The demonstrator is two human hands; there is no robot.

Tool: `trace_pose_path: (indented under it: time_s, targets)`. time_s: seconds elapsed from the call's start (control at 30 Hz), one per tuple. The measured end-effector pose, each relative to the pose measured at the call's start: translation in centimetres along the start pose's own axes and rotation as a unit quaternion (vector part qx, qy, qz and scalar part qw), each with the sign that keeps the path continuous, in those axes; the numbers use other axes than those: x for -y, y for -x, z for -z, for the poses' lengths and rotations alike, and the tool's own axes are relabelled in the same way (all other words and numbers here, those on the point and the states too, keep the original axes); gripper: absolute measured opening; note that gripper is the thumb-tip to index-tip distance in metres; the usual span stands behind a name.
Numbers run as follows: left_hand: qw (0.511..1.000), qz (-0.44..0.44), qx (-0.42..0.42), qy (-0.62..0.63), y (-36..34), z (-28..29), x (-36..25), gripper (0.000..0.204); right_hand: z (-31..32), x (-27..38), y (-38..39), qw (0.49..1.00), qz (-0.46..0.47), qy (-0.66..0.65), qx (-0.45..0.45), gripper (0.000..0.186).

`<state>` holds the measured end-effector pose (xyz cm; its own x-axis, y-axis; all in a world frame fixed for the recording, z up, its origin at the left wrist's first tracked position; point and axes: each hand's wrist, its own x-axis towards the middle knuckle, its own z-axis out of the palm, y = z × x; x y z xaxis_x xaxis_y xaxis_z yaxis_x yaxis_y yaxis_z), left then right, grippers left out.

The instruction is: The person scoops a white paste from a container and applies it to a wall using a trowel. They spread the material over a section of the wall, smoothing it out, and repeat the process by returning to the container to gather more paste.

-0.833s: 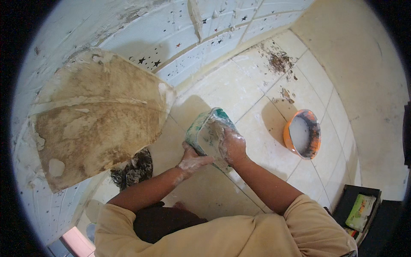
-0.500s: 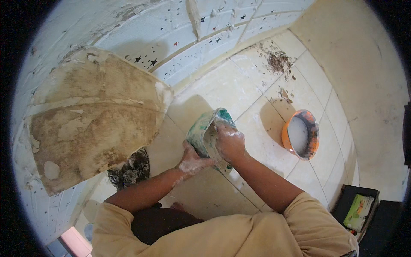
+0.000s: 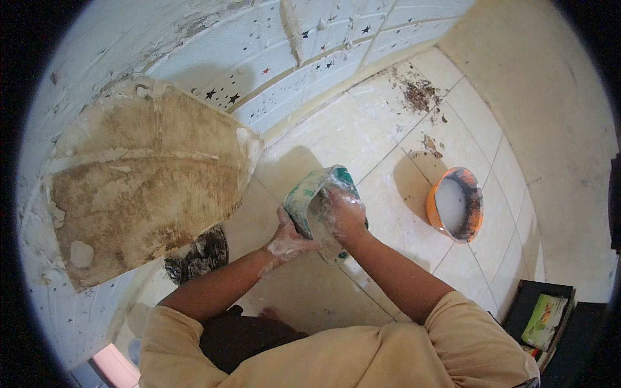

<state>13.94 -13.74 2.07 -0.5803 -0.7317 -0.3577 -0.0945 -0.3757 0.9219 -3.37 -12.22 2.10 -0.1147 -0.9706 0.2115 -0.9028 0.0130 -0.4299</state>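
Head view: green tub (image 3: 301, 194), white-smeared, is leaning between both hands over the tiled floor (image 3: 383, 184); whether it is touching is unclear. Left hand (image 3: 289, 239) is bracing the near-left wall, fingers clamped on it. Right hand (image 3: 345, 215) is entering the mouth from the lower right; its fingers are hiding inside, so cannot tell if apart, together or gripping. Mouth is facing lower right; its long axis is running roughly top to bottom. Orange bowl (image 3: 432, 210) is standing well apart, right.
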Motion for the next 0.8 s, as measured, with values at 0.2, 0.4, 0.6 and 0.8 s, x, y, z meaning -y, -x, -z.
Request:
trace_pose_path:
  time_s: [0.2, 0.4, 0.6, 0.8]
  targets:
    - [0.982, 0.06, 0.053, 0.173, -0.8, 1.2, 1.3, 0.118, 1.5, 1.4, 0.2, 0.976, 0.101, -0.055, 0.185, 0.036]
    - [0.986, 0.105, 0.032, 0.127, -0.2, 1.0, 0.1, 0.133, 4.0, 0.7, 0.5, 0.996, 0.054, -0.033, 0.055, 0.035]
    - [0.984, 0.111, 0.065, 0.127, -0.7, 1.5, -1.8, 0.122, 1.2, 0.4, 1.7, 0.976, 0.118, -0.035, 0.177, 0.028]
    - [0.988, 0.071, 0.066, 0.123, -0.5, 1.7, -0.7, 0.112, 4.8, -0.5, 3.3, 0.937, 0.048, 0.004, 0.347, 0.026]
